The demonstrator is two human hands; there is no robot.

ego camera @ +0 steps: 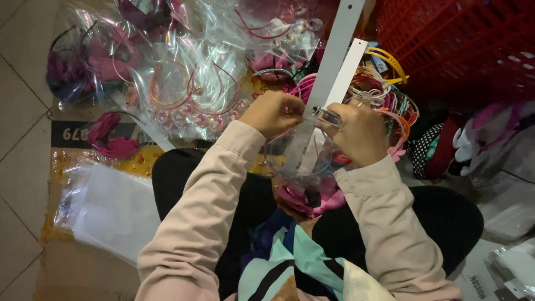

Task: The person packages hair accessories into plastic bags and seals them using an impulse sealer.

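My left hand (274, 113) and my right hand (359, 132) meet over my lap and pinch the top of a clear plastic bag (301, 159). A pink headband piece (304, 198) hangs inside the bag's lower end. My right hand also grips a small clear clip-like object (329, 116). Two long white strips (334, 67) rise from between my hands toward the top. Both sleeves are pale pink.
Several bagged pink headbands (189, 89) lie on cardboard ahead on the left. A tangle of loose coloured headbands (384, 92) sits right of my hands. A red plastic basket (462, 44) stands at the top right. A stack of clear bags (111, 209) lies at the left.
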